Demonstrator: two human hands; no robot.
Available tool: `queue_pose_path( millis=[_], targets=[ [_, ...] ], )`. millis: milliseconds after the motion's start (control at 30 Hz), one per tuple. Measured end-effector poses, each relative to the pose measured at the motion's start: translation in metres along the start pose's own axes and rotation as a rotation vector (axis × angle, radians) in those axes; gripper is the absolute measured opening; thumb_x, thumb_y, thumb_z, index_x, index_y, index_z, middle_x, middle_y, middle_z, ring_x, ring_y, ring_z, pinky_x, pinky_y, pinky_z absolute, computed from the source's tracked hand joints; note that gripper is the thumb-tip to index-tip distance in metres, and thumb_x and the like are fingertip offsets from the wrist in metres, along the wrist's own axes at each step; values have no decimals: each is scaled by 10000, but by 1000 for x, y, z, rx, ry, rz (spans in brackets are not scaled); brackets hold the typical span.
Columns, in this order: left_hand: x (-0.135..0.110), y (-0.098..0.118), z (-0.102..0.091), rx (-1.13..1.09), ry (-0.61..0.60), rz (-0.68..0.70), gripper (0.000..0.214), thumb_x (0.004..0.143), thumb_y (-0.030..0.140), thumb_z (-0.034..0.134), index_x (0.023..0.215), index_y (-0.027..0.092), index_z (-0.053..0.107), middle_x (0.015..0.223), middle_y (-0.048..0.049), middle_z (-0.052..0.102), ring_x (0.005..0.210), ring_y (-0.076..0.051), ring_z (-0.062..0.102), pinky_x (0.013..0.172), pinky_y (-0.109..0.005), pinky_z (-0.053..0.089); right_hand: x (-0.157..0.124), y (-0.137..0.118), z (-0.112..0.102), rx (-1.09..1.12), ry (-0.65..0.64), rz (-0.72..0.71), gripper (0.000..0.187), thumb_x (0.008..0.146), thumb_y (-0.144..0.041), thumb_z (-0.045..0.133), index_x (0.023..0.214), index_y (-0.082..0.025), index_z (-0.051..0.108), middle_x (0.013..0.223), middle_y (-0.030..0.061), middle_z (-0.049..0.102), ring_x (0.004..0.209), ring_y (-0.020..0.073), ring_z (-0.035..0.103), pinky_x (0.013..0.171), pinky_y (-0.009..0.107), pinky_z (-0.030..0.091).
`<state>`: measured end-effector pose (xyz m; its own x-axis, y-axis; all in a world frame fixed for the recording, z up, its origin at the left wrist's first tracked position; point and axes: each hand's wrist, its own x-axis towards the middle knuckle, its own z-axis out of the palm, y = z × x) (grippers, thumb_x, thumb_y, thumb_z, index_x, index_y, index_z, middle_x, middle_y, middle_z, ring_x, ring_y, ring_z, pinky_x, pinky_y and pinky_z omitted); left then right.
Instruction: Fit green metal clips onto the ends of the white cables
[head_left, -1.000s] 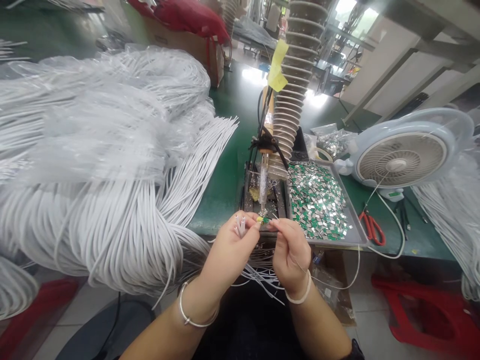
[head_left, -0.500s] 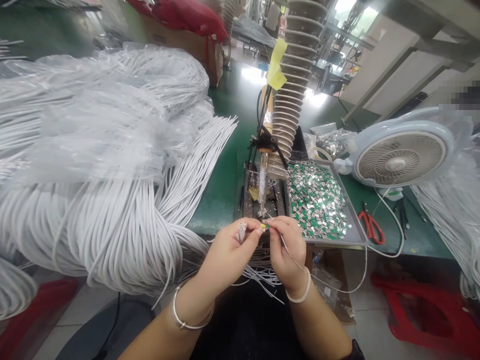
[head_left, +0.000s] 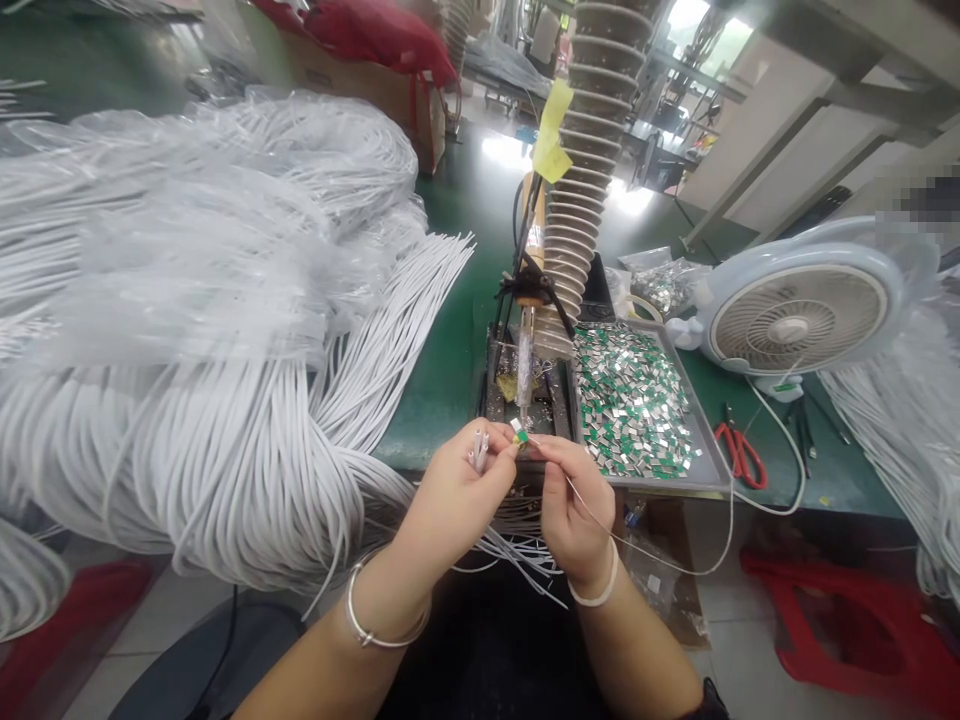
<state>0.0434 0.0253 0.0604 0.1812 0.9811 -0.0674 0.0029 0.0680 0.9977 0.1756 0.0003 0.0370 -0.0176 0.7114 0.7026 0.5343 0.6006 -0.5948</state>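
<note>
My left hand (head_left: 466, 490) is closed around several white cables (head_left: 478, 450), whose cut ends poke up out of the fist. At its thumb and fingertip sits a small connector with a green circuit board (head_left: 520, 437) and a metal end, a bit of yellow beside it. Just above it stands a soldering iron (head_left: 527, 370), tip down in a holder. My right hand (head_left: 576, 490) pinches a thin solder wire (head_left: 600, 522), which trails down past the wrist and loops to the right. Fine detail at the fingertips is too small to make out.
Bundles of white cable (head_left: 247, 460), partly under clear plastic, cover the left side. A grey tray (head_left: 709, 455) of metal-and-green connectors lies right of the iron. Farther right are red-handled pliers (head_left: 742, 455) and a fan (head_left: 799, 315). A ribbed hose (head_left: 592, 150) hangs behind the iron.
The connector at my left fingertips has turned up, so its green board and metal end now show below the iron tip. My right fingers have straightened and drawn slightly away from my left.
</note>
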Motion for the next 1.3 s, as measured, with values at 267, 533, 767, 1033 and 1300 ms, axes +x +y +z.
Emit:
queue_pose_path(
  millis=[267,533,767,1033,1300],
  targets=[
    [4,7,2,27,51,33,116,765,216,527,660,193,484,839,-17,592,783,-154,577,695,-276,456,6,0,2,-11,8,-48,285,846,-45,441,1052,-191,574,1008,101,665,973,199,638,815,399,559],
    [5,12,2,22,63,40,115,762,211,527,658,195,480,839,-10,582,790,-147,571,709,-270,450,8,0,3,1,8,-50,297,840,-27,442,1053,-188,571,1017,104,656,992,195,627,832,393,551],
    [3,14,0,15,60,49,116,768,215,532,664,192,485,851,-16,583,805,-154,573,713,-274,450,10,-2,3,-13,15,-67,281,853,-46,435,1057,-193,562,1011,103,655,982,199,632,811,401,562],
    [2,15,0,28,71,61,118,778,221,533,671,193,493,863,-15,589,808,-152,572,721,-268,448,10,-2,3,-21,19,-73,282,850,-54,450,1064,-193,570,1021,108,655,982,205,634,816,405,559],
    [1,13,1,-1,74,65,122,772,217,539,664,193,488,867,-22,586,835,-158,577,733,-267,451,10,-4,4,-10,8,-67,287,837,-40,465,1058,-184,577,1025,112,647,984,201,629,826,397,552]
  ],
)
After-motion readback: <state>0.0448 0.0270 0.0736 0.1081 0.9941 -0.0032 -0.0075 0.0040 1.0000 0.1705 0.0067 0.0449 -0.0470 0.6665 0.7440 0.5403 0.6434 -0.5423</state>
